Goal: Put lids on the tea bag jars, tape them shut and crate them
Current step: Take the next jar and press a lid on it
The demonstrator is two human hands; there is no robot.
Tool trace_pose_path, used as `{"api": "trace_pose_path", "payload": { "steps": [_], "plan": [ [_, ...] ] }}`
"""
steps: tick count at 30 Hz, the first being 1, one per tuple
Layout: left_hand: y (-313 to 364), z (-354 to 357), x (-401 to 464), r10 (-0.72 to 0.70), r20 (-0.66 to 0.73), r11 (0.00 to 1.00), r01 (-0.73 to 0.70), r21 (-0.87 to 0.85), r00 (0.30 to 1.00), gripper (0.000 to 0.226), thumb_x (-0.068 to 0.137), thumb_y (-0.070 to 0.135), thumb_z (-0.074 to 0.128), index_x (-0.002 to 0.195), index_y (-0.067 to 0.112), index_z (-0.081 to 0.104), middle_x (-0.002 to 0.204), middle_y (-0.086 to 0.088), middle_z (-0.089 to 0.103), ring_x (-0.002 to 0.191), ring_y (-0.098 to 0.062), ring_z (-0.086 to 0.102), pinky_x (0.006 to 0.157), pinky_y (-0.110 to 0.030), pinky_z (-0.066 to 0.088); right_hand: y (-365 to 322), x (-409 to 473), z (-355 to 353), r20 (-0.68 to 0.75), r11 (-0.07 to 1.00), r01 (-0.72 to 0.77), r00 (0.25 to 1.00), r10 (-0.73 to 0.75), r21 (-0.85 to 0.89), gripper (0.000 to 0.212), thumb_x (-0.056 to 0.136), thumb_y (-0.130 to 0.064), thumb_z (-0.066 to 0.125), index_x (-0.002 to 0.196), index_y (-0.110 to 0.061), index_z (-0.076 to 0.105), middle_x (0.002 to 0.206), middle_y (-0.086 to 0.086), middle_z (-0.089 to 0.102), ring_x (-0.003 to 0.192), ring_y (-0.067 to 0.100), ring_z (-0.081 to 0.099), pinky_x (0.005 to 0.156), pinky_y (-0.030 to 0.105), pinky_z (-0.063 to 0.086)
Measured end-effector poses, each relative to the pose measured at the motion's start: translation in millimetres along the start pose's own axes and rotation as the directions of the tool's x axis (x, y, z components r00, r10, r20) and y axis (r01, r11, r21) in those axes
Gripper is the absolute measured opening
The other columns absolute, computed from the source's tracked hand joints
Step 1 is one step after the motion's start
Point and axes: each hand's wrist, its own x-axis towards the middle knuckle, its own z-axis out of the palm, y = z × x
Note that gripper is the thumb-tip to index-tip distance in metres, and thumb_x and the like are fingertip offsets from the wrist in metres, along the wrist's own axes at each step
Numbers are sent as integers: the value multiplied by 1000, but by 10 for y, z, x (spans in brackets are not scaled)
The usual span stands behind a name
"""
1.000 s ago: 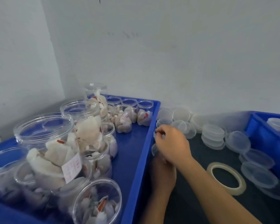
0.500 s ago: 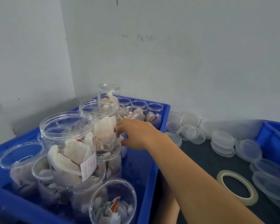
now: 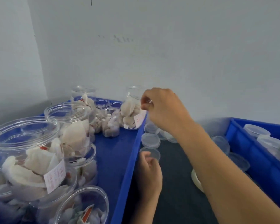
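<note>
Standing in a white-walled corner, the dark bench [image 3: 173, 183] carries a blue crate [image 3: 120, 159]. Right hand [image 3: 163, 109] pinches an upright jar [image 3: 132, 110] at the crate's far right corner, mouth up. Left hand [image 3: 149, 172] grips a lid [image 3: 151, 153].

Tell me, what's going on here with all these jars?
A person is packing jars of tea bags. The right hand grips an open jar by its rim, held over the right edge of the blue crate full of unlidded jars. The left hand holds a clear lid low over the dark table, apparently meant for that jar. More loose lids lie beside it, and a tape roll peeks out under the right forearm.
</note>
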Motion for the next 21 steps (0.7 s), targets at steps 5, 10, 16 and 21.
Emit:
{"api": "trace_pose_path", "payload": {
  "steps": [5, 10, 16, 21],
  "plan": [
    [21, 35, -37, 174, -92, 985, -174, 13, 980, 57, 94, 26, 73, 144, 27, 47, 134, 7, 60, 116, -11, 62, 85, -23, 51, 609, -293, -319, 59, 984, -95, 993, 105, -150, 21, 96, -12, 68, 88, -32, 67, 100, -10, 67, 93, 23, 66, 85, 44, 56],
    [-26, 109, -89, 378, 99, 917, -387, 93, 920, 114, 73, 53, 91, 162, 37, 22, 150, 10, 44, 137, -12, 49, 108, -39, 50, 918, -732, -49, 288, 951, -114, 937, 199, -286, 34, 90, -2, 65, 81, -34, 62, 94, -13, 68, 89, 14, 68, 81, 35, 58],
    [-28, 142, -112, 461, 140, 885, -466, -2, 876, 101, 74, 38, 95, 154, 42, 33, 129, 47, 39, 122, 16, 47, 92, -1, 42, 1069, -1094, 197, 385, 987, -129, 909, 158, -100, 11, 91, -19, 72, 87, -29, 74, 94, -13, 69, 90, 5, 63, 85, 35, 57],
    [-9, 143, -147, 438, 35, 895, -440, 74, 898, 83, 71, 34, 94, 143, 31, 53, 118, 18, 57, 105, 0, 60, 84, -18, 51, 1142, -1041, 113, 301, 951, -216, 943, 145, 220, 24, 84, -65, 59, 89, -46, 73, 90, -27, 71, 80, -4, 65, 70, 14, 49]
  ]
}}
